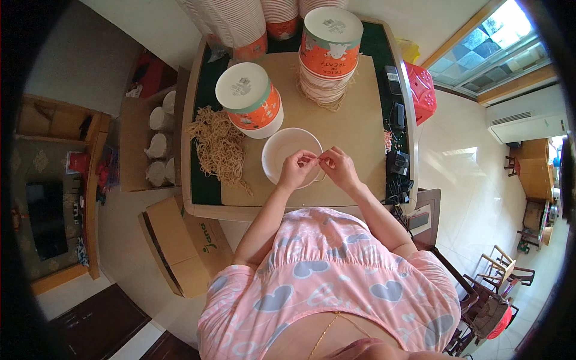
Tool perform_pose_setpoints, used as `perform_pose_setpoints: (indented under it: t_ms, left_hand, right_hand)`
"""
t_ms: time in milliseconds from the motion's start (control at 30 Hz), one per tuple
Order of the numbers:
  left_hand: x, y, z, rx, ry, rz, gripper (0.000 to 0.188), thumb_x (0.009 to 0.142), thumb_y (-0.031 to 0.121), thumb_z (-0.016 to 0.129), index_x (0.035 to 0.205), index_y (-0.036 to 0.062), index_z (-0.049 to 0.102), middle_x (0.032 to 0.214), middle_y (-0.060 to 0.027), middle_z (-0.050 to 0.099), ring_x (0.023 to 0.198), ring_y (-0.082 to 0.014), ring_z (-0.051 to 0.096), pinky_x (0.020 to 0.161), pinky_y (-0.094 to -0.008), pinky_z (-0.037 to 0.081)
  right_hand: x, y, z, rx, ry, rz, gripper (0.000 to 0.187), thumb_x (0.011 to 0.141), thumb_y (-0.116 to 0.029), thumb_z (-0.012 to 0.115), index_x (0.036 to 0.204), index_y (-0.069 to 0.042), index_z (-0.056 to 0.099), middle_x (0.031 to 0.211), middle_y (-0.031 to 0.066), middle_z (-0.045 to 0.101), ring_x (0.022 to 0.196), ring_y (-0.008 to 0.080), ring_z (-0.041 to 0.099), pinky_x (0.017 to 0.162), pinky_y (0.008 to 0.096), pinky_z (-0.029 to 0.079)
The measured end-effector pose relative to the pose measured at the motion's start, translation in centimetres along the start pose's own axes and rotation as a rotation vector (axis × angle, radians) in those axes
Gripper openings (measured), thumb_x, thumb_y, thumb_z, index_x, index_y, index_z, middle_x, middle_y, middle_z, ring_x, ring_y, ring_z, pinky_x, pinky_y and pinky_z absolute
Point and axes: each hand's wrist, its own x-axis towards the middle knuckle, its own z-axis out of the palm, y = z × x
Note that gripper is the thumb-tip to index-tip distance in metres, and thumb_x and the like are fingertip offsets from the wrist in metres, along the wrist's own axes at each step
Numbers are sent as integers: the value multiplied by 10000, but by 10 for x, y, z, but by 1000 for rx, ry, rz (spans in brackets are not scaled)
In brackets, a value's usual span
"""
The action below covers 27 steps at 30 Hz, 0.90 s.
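Observation:
Over the right rim of an open white paper bucket (277, 150), my two hands meet fingertip to fingertip. My left hand (299, 168) is closed in a pinch, and so is my right hand (340, 167); what lies between the fingers is too small to make out. A short pale loop, like cord, shows at the bucket's rim below my right fingers. To the left lies a tangled heap of beige cords (219, 147). Behind the bucket, an orange printed bucket (258, 114) stands upside down. Farther back is an inverted stack of buckets (331, 48) with cords hanging round it.
Tall nested bucket stacks (231, 24), partly in plastic, line the table's back. Black adapters and cables (397, 165) lie along the right edge, beside small pinkish bits (387, 140). A carton of white rolled items (135, 144) and a cardboard box (183, 246) are on the floor at left.

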Motion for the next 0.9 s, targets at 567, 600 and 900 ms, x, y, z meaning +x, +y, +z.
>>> perform_pose_setpoints:
  t_ms: [567, 600, 900]
  left_hand:
    - [-3, -11, -6, -16, 45, -44, 76, 855, 39, 563, 861, -17, 614, 771, -67, 665, 716, -109, 635, 656, -235, 494]
    - [-3, -10, -6, -1, 44, -49, 74, 854, 37, 563, 863, -17, 613, 771, -67, 665, 716, -108, 634, 652, -235, 495]
    - [-6, -8, -6, -17, 27, -112, 63, 853, 27, 565, 853, -18, 609, 765, -63, 657, 715, -101, 627, 641, -226, 492]
  right_hand:
    - [0, -12, 2, -154, -50, 2, 85, 771, -126, 612, 836, -74, 594, 834, 89, 563, 767, 271, 608, 662, 365, 499]
    - [1, -11, 3, -154, -48, 2, 85, 771, -126, 612, 836, -74, 594, 834, 89, 563, 767, 271, 608, 662, 365, 499]
    - [-3, -16, 7, 5, 7, -115, 66, 763, -92, 612, 823, -63, 611, 848, 102, 571, 696, 264, 600, 617, 353, 490]
